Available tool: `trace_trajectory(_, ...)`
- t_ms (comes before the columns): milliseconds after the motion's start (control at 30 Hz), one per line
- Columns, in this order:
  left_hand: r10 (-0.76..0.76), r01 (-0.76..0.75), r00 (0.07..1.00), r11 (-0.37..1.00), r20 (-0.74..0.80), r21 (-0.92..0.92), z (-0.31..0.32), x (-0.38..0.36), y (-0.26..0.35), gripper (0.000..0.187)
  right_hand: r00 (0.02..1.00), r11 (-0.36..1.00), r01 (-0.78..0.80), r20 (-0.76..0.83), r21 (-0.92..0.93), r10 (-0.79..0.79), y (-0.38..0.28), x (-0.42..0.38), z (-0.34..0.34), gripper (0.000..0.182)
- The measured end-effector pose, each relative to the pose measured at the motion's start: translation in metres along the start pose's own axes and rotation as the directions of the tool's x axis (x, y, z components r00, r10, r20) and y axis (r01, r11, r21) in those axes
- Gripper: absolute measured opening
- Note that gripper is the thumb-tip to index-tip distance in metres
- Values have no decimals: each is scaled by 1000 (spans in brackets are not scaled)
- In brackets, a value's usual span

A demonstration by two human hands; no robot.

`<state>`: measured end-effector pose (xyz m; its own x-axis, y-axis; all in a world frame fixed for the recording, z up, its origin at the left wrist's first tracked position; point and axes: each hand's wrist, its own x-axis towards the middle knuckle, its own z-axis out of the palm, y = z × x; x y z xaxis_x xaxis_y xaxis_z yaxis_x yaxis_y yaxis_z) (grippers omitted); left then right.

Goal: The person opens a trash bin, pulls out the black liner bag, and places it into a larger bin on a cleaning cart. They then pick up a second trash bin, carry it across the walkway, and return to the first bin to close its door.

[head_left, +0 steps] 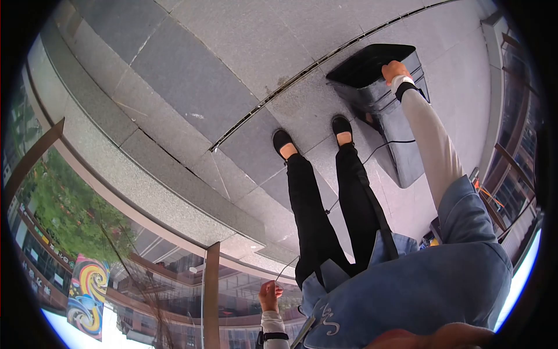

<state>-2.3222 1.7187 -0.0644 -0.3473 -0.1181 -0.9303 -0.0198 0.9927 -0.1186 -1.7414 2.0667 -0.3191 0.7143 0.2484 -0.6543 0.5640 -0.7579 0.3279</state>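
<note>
At the upper right, my right hand [393, 72] is closed on the edge of a dark grey bin [398, 145] with a black top [369, 64]; the bin stands tilted on the paving beside my feet. My left hand [269, 295] is low in the view, near the glass, with its fingers closed round a thin dark cable [285, 269]. A cable also passes by my legs and across the side of the bin [389, 143]. Both wrists wear black bands.
Grey stone paving [192, 64] is crossed by a narrow drain slot [290, 80]. A curved stone ledge [145, 174] and glass panels with brown posts [211, 291] run along the left. More glass frontage [517, 139] lies at the right.
</note>
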Motion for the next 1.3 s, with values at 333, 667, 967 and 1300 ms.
trace_trajectory(333, 21, -24, 998, 999, 51, 47, 25, 6, 11, 19, 976, 960, 217, -48, 179, -211, 10, 17, -8, 36)
trace_trajectory(667, 94, -103, 990, 991, 109, 81, 44, 9, 40, 21, 997, 936, 71, 5, 345, -78, 195, -30, 69, 31)
trace_trajectory(967, 129, -142, 990, 952, 65, 273, 58, 2, 74, 19, 966, 957, -259, 49, 128, 254, 405, -55, 206, 33)
trace_trajectory(1300, 164, -192, 981, 835, 99, 516, 108, -20, 107, 18, 895, 831, -436, 262, 347, 360, 490, -67, 294, 34)
